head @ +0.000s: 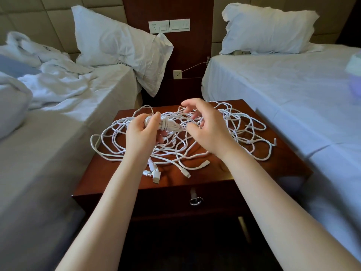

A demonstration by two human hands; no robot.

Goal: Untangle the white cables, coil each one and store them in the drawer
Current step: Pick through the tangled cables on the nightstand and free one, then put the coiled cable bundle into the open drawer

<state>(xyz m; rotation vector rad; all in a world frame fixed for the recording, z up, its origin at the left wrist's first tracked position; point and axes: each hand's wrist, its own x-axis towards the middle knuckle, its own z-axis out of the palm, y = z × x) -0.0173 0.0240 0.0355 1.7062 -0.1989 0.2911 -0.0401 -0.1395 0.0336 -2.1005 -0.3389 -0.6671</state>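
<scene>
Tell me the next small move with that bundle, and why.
Probably wind the last loose strand onto the coiled bundle with the right hand. The left hand grips the bundle, already wrapped round its middle, but strands at its right end seem to run on into the tangled cables on the nightstand. The drawer below is shut, so storing comes later.

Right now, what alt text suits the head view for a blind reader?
A person's left hand grips a wound bundle of white cable above a loose tangle of cables on a nightstand, the right hand reaching in beside it. The drawer below is shut; a bed stands on either side.
</scene>
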